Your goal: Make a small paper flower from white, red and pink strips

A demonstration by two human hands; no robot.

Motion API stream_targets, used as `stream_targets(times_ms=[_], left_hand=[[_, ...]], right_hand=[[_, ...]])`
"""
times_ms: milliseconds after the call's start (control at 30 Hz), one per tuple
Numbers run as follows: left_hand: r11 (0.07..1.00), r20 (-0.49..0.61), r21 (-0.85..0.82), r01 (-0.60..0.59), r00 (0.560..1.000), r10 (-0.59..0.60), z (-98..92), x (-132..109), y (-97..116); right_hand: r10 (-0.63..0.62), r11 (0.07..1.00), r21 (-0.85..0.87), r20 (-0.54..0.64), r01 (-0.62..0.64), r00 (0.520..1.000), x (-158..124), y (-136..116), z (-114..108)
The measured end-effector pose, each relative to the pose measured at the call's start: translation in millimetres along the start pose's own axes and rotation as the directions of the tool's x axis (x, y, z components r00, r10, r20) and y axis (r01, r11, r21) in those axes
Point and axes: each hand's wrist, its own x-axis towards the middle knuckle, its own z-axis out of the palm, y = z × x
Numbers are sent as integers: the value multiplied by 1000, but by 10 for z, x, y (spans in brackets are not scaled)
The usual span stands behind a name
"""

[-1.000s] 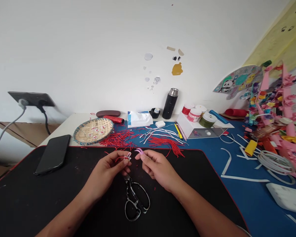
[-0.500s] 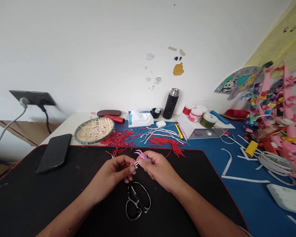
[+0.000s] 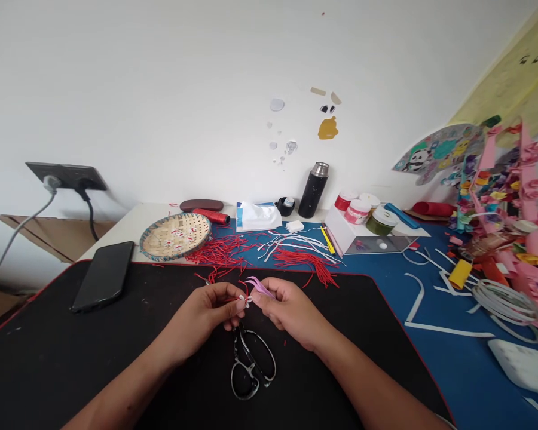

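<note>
My left hand (image 3: pixel 208 316) is closed, with thumb and forefinger pinching a small red and white cord knot (image 3: pixel 246 301). A short red cord end curls up from it. My right hand (image 3: pixel 291 310) faces it, fingers closed on purple tweezers (image 3: pixel 260 286) whose curved tips point up and left. Its thumb and forefinger are right at the white loop of the knot. Black-handled scissors (image 3: pixel 251 363) show below my left hand, their blades largely hidden by it. Whether the left fingers touch the scissors, I cannot tell.
Beyond the black mat (image 3: pixel 341 358) lie red cord pieces (image 3: pixel 219 252), white cords (image 3: pixel 296 243) and a woven basket (image 3: pixel 176 236) with small red and white bits. A phone (image 3: pixel 103 276) is at left. A black flask (image 3: pixel 314 190) and lidded jars (image 3: pixel 358 211) stand behind.
Both hands stay nearly in place. The red cord end now stands up beside the tweezer tips, and the white loops of the knot show more clearly. The view has shifted slightly.
</note>
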Motion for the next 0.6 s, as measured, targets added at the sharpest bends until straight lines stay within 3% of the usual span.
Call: stream_targets(times_ms=[600], left_hand=[[998,31,-58,-27,999,29,3,-2,-66]], right_hand=[[94,959,255,128,-125,987,23,49,-7]])
